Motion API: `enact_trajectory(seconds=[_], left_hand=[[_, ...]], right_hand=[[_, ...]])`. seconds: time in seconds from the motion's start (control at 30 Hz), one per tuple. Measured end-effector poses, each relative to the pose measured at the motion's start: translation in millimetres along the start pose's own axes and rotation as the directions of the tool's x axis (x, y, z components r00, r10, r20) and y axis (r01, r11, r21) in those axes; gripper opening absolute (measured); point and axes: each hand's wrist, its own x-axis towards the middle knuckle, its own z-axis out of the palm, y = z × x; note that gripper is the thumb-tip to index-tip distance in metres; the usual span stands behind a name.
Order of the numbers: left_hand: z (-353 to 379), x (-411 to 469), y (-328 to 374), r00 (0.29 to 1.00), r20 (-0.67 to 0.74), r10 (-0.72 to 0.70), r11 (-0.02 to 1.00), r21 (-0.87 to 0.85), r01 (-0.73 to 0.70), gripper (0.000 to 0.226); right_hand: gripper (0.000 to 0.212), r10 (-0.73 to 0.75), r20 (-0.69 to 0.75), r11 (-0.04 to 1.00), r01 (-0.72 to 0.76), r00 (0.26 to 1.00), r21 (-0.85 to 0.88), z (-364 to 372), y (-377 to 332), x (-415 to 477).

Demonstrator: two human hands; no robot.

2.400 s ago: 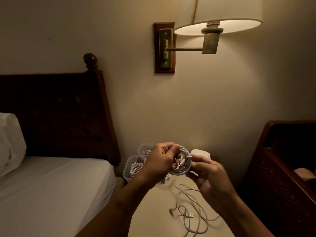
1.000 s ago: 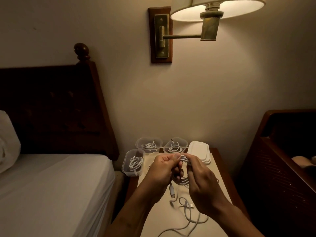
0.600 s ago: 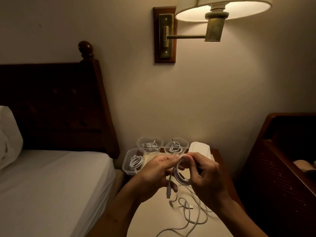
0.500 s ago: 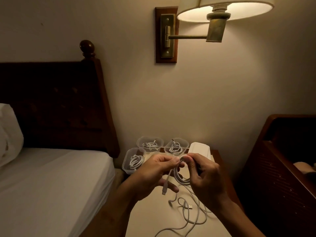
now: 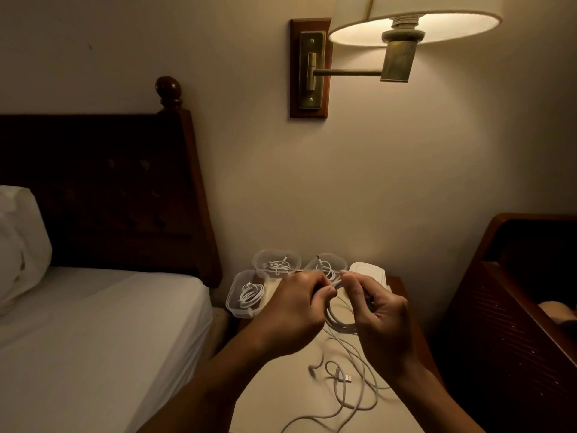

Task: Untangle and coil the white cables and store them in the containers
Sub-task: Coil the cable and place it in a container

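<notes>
Both hands meet above the middle of the desk (image 5: 274, 401), working a white coiled cable (image 5: 338, 323). The left hand (image 5: 290, 314) has its fingers (image 5: 323, 296) curled and pinching the cable at the top of the coil. The right hand (image 5: 381, 320) has its fingers (image 5: 356, 284) bent round the same strands, so the loops hang between the two palms, clear of the desk top.

From the coil a loose cable (image 5: 352, 385) trails down and lies in slack curves on the desk towards its near edge, with a USB plug (image 5: 348, 378) resting among them.

At the far left corner of the desk stand three clear containers. The front container (image 5: 232, 303) sits at the left edge with a coiled white cable inside. The back left container (image 5: 260, 260) is just behind it and also holds a cable. The back middle container (image 5: 338, 260) is beside that one, partly hidden by the fingers, with a cable in it too. A stack of lids (image 5: 370, 270) lies along the far edge, to the right of the containers.

A bed (image 5: 93, 339) lies along the left edge of the desk, and a lit wall lamp (image 5: 415, 26) hangs above.
</notes>
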Motion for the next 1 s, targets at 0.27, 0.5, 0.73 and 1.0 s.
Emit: enact_trajectory(seconds=[0.27,0.5,0.73,1.0], left_hand=[[-16.1,8.1,-3.2,0.946,0.238,-0.218,0.937,-0.22,0.271,0.019],[-38.4,11.6,-3.2,0.807,0.442,-0.392,0.667,-0.467,0.58,0.018],[11.8,-1.5,0.0,0.875,0.098,-0.475,0.488,-0.798,0.354,0.017],[49.4,-16.9,-9.4,0.828,-0.556,-0.073,0.883,-0.422,-0.206,0.005]], right_hand=[[0.01,-0.114,0.042,0.986,0.118,0.993,-0.121,-7.7,7.6,3.7],[0.007,-0.243,0.009,0.94,0.238,0.97,-0.245,-6.2,14.6,5.2],[0.007,-0.159,-0.095,0.975,0.141,0.983,-0.172,7.5,15.4,1.1],[0.011,0.116,-0.097,0.987,-0.103,0.989,0.122,13.5,-5.2,1.7]])
